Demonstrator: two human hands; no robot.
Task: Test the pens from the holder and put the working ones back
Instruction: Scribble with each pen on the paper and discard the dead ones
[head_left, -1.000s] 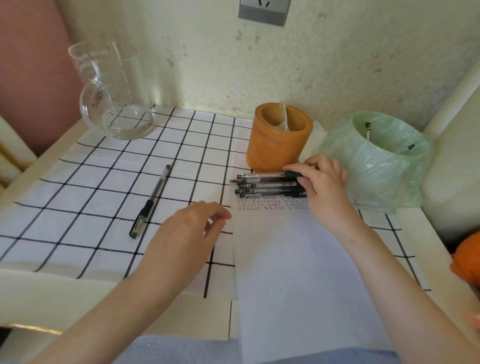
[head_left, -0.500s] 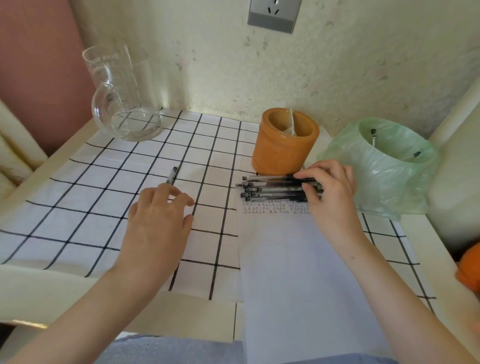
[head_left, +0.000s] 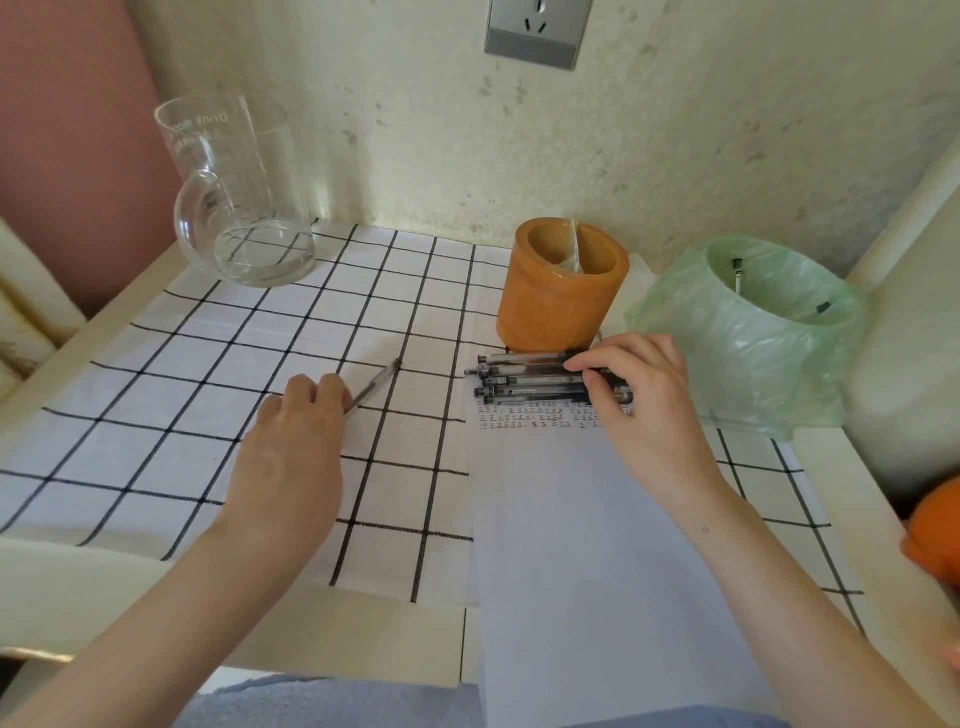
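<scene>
While right grip (head_left: 634, 395) pinches the black pens (head_left: 524, 382) at 1 o'clock, left grip (head_left: 296, 431) curls round the stray pen (head_left: 376, 383) at 11; next, likely scribble-test on the paper (head_left: 571, 519).

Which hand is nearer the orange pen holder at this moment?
Right. The right hand grips the stack of pens directly in front of the orange holder; the left hand is farther left, at the lone pen on the cloth.
</scene>
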